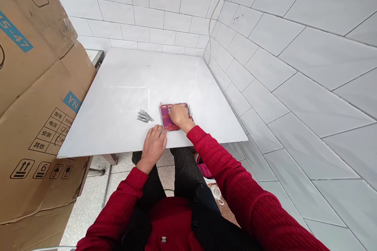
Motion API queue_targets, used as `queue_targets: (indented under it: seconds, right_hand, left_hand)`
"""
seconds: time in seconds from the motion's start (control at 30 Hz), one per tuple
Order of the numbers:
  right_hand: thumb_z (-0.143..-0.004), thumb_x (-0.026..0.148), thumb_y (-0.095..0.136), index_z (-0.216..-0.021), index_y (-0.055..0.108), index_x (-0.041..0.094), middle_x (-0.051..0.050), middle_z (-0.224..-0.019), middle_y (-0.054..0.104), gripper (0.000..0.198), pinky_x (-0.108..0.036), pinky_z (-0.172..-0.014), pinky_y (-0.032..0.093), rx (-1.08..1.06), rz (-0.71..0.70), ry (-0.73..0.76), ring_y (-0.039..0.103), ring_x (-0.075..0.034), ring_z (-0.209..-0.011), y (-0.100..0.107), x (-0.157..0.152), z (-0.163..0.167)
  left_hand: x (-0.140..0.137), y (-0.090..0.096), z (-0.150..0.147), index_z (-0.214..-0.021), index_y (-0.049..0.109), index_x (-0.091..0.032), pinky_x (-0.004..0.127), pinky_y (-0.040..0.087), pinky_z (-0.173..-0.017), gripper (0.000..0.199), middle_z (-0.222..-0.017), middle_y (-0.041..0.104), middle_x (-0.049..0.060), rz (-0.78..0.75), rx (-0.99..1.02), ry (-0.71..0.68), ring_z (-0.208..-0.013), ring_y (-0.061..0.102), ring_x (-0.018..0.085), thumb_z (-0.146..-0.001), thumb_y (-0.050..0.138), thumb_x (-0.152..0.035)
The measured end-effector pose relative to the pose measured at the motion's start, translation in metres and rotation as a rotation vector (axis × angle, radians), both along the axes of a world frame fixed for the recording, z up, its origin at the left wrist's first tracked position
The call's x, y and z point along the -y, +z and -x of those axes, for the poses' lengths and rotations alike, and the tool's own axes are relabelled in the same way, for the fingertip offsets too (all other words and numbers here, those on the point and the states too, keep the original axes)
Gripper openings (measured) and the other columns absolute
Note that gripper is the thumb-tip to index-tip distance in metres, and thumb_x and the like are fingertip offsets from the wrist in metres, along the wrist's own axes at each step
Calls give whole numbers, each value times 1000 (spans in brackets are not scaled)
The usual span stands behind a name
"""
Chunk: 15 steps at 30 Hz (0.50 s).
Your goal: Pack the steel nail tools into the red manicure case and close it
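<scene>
A flat, squarish red and purple printed piece (166, 119) with pale edges lies on the white table, near its front edge. My right hand (179, 115) is closed over its right part, knuckles up. The fingertips are hidden, so what they pinch, if anything, cannot be made out. My left hand (154, 143) lies flat at the table's front edge, fingers stretched out, its fingertips by the piece's lower left corner. Just left of the piece is a small loose pile of thin, dark and silvery strips (144, 116), too small to name.
The white tabletop (176, 72) reaches back to tiled walls (282, 62) behind and on the right. Large cardboard boxes (44, 98) stand along its left side. A thin cable (212, 15) hangs down the wall at the back corner. My legs are under the front edge.
</scene>
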State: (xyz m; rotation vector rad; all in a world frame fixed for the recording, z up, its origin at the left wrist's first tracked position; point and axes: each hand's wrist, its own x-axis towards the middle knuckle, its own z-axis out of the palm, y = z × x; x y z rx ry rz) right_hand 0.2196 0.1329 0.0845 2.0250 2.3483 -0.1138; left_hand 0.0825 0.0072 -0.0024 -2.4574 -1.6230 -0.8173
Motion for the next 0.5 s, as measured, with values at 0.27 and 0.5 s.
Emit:
queue_targets:
  seconds: [0.27,0.5]
  right_hand:
    - [-100,19,57,-121,76,10,-23,-120,76,30,-32,-91,56,1,59,-30,74,-27,-112,4,-6,4]
    - [-98,20,60,-124,74,10,-21,-119,77,31,-30,-93,56,-26,58,-48,74,-26,-114,-2,-10,3]
  left_hand:
    - [1,2,-1,-128,70,-13,52,46,-116,37,-138,68,20,7,-19,-1,-135,60,33,-101,46,-18]
    - [0,1,0,-129,70,-14,52,46,-117,37,-140,67,19,14,-20,1,-136,60,32,-101,46,-18]
